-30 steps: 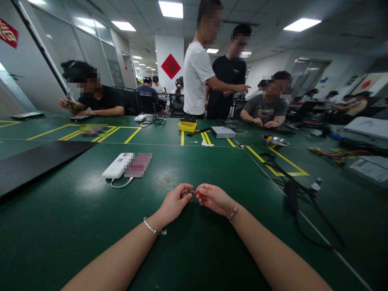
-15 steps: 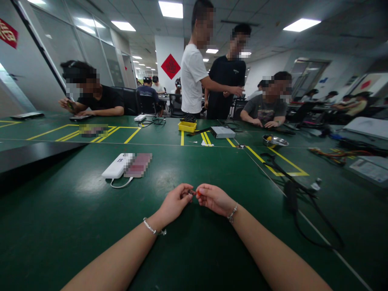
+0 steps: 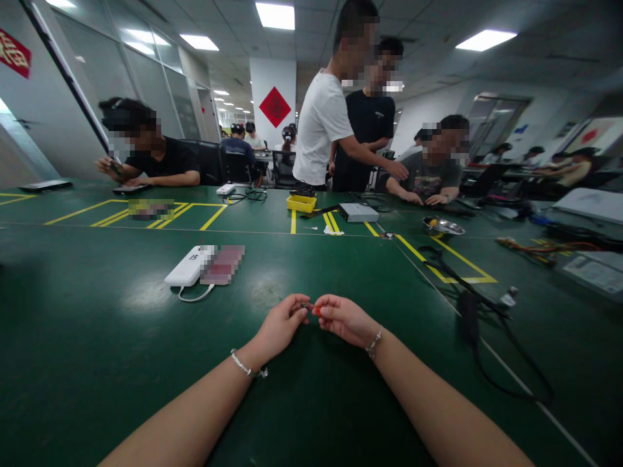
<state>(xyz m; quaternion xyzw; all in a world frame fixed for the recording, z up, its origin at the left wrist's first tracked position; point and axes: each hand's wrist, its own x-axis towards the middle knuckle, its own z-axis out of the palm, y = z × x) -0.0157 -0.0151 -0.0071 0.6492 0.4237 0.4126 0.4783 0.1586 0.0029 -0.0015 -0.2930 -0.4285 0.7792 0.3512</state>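
Close together over the green table (image 3: 311,395), both my hands are closed in a pinch. Between the fingertips of my right hand (image 3: 346,318) sits a small orange-red piece (image 3: 318,311), mostly covered by the fingers. My left hand (image 3: 282,322) grips a tiny dark piece (image 3: 305,306) whose kind is too small to make out. The two pieces meet or nearly touch in the gap between the hands; I cannot tell whether they are joined.
A white power bank (image 3: 189,264) with a short cable lies ahead on the left. To the right are a black cable with an adapter (image 3: 468,314) and a metal bowl (image 3: 442,226). Farther back stand a yellow bin (image 3: 301,203) and a grey box (image 3: 359,212). Several people are around the table.
My hands keep almost the same pinch and place. The standing person in white has leaned right, arm reaching lower. The dark slab at the left edge has gone from view.
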